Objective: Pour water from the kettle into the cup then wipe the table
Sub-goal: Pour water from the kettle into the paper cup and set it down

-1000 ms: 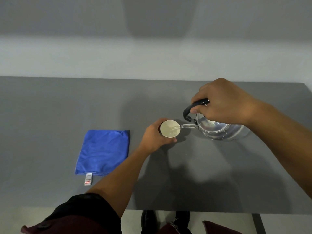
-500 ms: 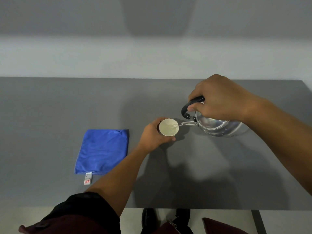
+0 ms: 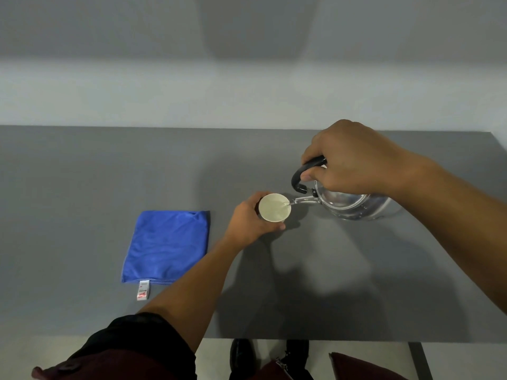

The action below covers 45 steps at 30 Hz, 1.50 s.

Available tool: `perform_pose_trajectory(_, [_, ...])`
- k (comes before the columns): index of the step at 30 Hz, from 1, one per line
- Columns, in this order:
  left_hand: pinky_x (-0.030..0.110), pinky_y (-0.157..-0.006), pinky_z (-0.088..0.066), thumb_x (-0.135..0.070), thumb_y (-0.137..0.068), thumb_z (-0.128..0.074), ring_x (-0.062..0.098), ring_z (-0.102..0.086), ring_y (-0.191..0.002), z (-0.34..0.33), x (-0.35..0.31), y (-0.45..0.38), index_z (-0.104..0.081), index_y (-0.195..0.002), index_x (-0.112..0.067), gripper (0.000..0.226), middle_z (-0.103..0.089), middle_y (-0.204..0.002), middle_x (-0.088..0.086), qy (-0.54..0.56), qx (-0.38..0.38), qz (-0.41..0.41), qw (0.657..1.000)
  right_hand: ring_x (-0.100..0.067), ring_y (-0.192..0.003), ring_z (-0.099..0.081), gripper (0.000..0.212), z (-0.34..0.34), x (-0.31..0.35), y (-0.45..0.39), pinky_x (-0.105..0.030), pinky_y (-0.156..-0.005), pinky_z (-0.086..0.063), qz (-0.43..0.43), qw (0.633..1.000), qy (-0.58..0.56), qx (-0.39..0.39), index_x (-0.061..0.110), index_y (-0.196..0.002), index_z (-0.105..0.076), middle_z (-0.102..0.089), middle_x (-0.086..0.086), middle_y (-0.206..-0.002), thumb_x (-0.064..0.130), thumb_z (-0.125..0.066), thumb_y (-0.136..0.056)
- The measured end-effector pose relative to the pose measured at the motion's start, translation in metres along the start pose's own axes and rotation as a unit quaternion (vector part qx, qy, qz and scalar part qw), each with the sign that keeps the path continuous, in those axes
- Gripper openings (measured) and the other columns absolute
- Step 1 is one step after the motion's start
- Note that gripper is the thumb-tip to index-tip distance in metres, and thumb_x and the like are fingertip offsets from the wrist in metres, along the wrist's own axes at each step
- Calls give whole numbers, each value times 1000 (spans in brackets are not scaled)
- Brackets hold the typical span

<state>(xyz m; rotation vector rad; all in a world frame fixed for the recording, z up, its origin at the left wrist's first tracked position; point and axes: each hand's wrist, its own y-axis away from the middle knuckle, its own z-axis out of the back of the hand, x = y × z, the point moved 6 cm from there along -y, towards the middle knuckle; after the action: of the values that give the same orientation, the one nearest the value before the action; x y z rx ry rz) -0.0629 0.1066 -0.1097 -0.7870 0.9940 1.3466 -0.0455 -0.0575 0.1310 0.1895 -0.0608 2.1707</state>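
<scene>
Both hands (image 3: pixel 252 220) (image 3: pixel 354 163) closed, gripping.

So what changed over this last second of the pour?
Very little. The right hand keeps the kettle tilted, spout at the cup's rim, water running; both sit slightly further away in view, maybe camera drift. The left hand still wraps the cup. The blue cloth lies untouched.
</scene>
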Motion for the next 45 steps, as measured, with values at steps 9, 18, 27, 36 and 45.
perform_pose_trajectory(9, [7, -84, -50, -30, -59, -101, 2, -67, -106, 1, 0, 1, -64, -127, -28, 78, -72, -116, -15, 3, 2, 6, 1000, -19, -74, -60, 16, -6, -11, 2, -40, -67, -52, -3, 1000, -9, -13, 30, -85, -76, -65, 7, -72, 44, -68, -85])
perform_pose_trajectory(18, [18, -94, -54, -24, -61, -101, 3, -68, -108, 2, 2, 2, -64, -129, -23, 78, -73, -116, -10, 5, 3, -2, 1000, -7, -70, -59, 4, -23, -42, 30, -27, -64, -43, -39, 991, -101, -76, 35, -87, -78, -61, 12, -67, 36, -75, -86])
perform_pose_trajectory(27, [15, -94, -54, -21, -62, -100, -3, -69, -109, 4, 5, 8, -65, -129, -29, 76, -74, -118, -14, 40, 4, 12, 999, -7, -71, -64, 21, -36, -72, 52, -14, -60, -43, -87, 960, -227, -138, 46, -79, -73, -68, 15, -78, 28, -84, -79])
perform_pose_trajectory(36, [30, -123, -31, -45, -55, -99, 11, -42, -148, 24, -17, 7, -46, -152, -37, 110, -50, -155, -19, 51, 29, -5, 998, -5, -75, -67, 11, -41, -96, 62, -18, -68, -50, -141, 933, -289, -163, 35, -83, -78, -74, 15, -79, 31, -86, -77])
perform_pose_trajectory(45, [23, -113, -41, -55, -78, -79, -5, -56, -129, 7, -122, -24, -66, -133, -38, 59, -65, -136, -22, 47, 44, -100, 993, -8, -62, -65, 18, -33, -124, 57, -25, -61, -50, -167, 904, -350, -181, 29, -83, -77, -74, 6, -71, 37, -89, -71])
